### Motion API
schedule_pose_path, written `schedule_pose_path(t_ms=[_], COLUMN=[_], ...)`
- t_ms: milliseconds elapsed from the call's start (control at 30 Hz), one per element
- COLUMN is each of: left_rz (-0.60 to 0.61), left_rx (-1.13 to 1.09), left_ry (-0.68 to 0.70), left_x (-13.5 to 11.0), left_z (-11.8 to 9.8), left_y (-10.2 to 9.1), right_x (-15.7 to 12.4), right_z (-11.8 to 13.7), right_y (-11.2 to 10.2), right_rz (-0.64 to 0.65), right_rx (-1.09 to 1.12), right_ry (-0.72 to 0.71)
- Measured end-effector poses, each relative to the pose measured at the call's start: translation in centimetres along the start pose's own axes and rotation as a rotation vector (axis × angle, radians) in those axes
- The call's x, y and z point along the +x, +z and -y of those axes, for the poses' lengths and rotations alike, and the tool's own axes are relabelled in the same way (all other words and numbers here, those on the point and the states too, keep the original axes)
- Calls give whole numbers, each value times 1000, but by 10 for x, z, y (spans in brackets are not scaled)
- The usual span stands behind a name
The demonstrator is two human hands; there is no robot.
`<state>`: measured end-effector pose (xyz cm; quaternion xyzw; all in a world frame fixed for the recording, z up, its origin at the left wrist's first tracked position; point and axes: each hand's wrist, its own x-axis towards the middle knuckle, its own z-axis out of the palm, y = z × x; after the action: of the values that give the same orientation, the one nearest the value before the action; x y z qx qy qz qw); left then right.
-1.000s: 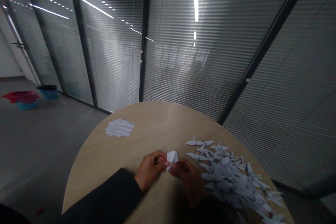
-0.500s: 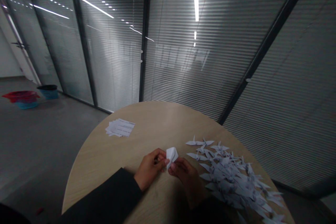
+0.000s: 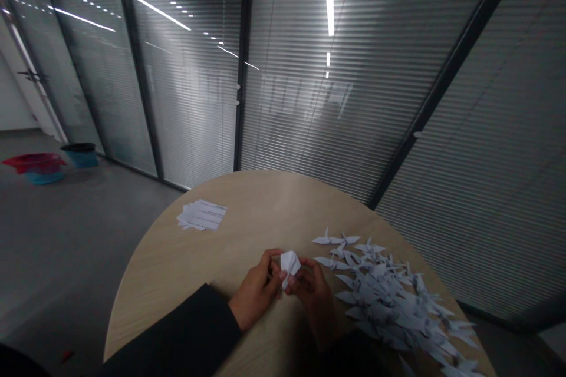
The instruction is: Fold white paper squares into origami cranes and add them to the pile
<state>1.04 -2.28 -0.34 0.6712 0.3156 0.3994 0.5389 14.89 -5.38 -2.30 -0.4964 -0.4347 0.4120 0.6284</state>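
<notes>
A small piece of folded white paper (image 3: 290, 263) is held up over the table between my two hands. My left hand (image 3: 259, 284) pinches its left and lower side between thumb and fingers. On the other side, my right hand (image 3: 313, 290) grips the right edge, its thumb close to the left one at the bottom of the paper. Creased flaps show on the face toward me. Just right of my right hand lies a large heap of folded white paper cranes (image 3: 393, 300).
A fanned stack of printed paper sheets (image 3: 202, 215) lies at the left of the round wooden table (image 3: 274, 200). Glass partitions with blinds (image 3: 336, 100) stand behind it. Two bins, one red-lined (image 3: 38, 165) and one dark-lined (image 3: 82, 155), are on the floor at left.
The folded paper has turned slightly and come a little lower between my hands. My left hand's fingers have shifted along its edge, and both hands still hold it.
</notes>
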Motion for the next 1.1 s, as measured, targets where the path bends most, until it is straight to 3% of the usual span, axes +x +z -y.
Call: schedule_pose_path(t_ms=[400,667,867,1000,1100], left_rz=[40,42,29,25,-26], left_rx=[221,220,167,86,249], left_ry=[91,96,103,114,211], left_x=[-2,-4,-4,-3,-3], left_z=[0,-5,-2,-4,-10], left_y=[-5,-4,0,-2,-9], right_x=[-2,-3,-5,-4,1], right_z=[3,-4,4,8,2], right_y=[3,4,7,2,-2], right_rz=[43,58,54,79,83], right_rx=[13,105,133,336,561], right_ry=[45,31,40,202,296])
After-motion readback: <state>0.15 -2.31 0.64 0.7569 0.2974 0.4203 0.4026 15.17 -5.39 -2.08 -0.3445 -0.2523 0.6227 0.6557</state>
